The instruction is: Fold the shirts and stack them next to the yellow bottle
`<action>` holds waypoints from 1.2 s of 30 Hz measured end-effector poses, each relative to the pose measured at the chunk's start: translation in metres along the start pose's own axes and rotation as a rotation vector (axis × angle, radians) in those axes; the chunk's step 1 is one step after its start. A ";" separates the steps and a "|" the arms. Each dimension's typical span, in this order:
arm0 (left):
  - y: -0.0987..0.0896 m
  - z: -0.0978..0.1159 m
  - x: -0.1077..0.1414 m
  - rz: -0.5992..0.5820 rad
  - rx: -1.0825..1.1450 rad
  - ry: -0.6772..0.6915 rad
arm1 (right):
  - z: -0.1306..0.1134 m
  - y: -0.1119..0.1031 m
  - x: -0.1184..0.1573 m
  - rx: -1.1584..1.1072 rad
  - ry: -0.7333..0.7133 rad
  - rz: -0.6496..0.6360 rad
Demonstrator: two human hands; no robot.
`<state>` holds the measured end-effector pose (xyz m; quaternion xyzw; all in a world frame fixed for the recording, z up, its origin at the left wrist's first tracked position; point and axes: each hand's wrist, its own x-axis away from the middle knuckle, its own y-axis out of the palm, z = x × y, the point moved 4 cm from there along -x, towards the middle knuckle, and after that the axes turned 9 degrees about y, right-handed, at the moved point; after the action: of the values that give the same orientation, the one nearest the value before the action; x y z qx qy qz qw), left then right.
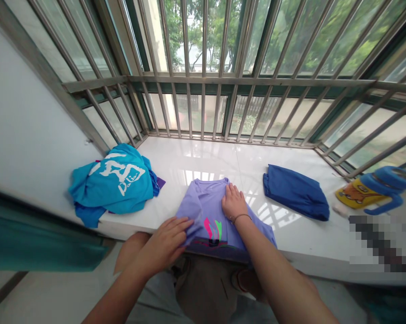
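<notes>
A light purple shirt (209, 202) with a pink, green and black print lies spread at the front edge of the white sill, its neckline toward the window and its lower part hanging over the edge. My left hand (172, 236) is closed on the sleeve at the shirt's left side; its thumb is mostly hidden. My right hand (235, 203), a thin band round its wrist, rests flat on the shirt just below the neckline, fingers stretched out and holding nothing.
On the left of the sill (189, 155) sits a heap of bright blue clothing (122, 184) with white lettering. A folded navy garment (295, 191) lies to the right, beside a blue and yellow bottle (365, 191). Metal bars (205, 108) run along the window behind.
</notes>
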<state>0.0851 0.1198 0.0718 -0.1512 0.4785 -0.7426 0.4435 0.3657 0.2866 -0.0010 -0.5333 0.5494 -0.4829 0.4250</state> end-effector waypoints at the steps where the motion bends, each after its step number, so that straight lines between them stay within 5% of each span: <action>1: 0.007 0.005 0.002 -0.112 0.035 0.009 | 0.000 0.000 0.000 -0.001 -0.001 0.002; 4: 0.011 0.003 0.012 -0.206 0.075 -0.107 | 0.000 -0.001 0.001 -0.003 -0.003 0.005; 11: 0.001 -0.034 0.022 0.167 0.012 -0.338 | 0.000 0.000 -0.001 -0.014 0.004 -0.002; 14: 0.010 -0.057 -0.009 0.234 -0.018 -0.382 | 0.000 0.001 -0.002 -0.015 0.004 -0.006; 17: 0.015 -0.081 -0.066 0.225 -0.104 -0.431 | 0.000 0.001 -0.002 -0.016 0.005 -0.002; 22: 0.015 -0.110 -0.174 0.049 -0.209 -0.609 | 0.000 0.000 0.000 -0.012 0.006 0.006; 25: 0.010 -0.120 -0.219 -0.025 -0.224 -0.645 | 0.000 0.000 0.000 -0.020 -0.004 0.011; 30: 0.016 -0.120 -0.247 -0.014 -0.267 -0.582 | 0.001 -0.001 -0.002 -0.053 0.001 0.008; 36: 0.033 -0.112 -0.237 -0.018 -0.238 -0.524 | -0.001 0.000 0.000 -0.054 -0.008 -0.013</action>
<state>0.1625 0.3699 0.0362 -0.3931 0.4299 -0.6210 0.5244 0.3651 0.2870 -0.0009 -0.5502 0.5568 -0.4686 0.4095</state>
